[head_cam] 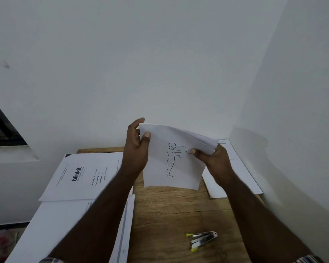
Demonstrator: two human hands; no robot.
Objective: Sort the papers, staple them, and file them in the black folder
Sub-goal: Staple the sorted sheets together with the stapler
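Both hands hold a small stack of white papers (171, 160) upright above the wooden table (175, 209); the front sheet shows a line drawing of a standing figure with an outstretched arm. My left hand (138, 149) grips the stack's top left corner, thumb on the front. My right hand (215, 160) pinches its right edge, where the sheets bend. A printed "blinkit" sheet (84, 177) lies on the left. A metal stapler with yellow tips (200, 239) lies open near the front right. The black folder is not in view.
More white sheets (65, 230) overhang the table's front left edge, partly under my left forearm. Another paper pile (235, 171) lies at the right against the white wall. A dark framed opening (2, 128) sits in the wall at far left.
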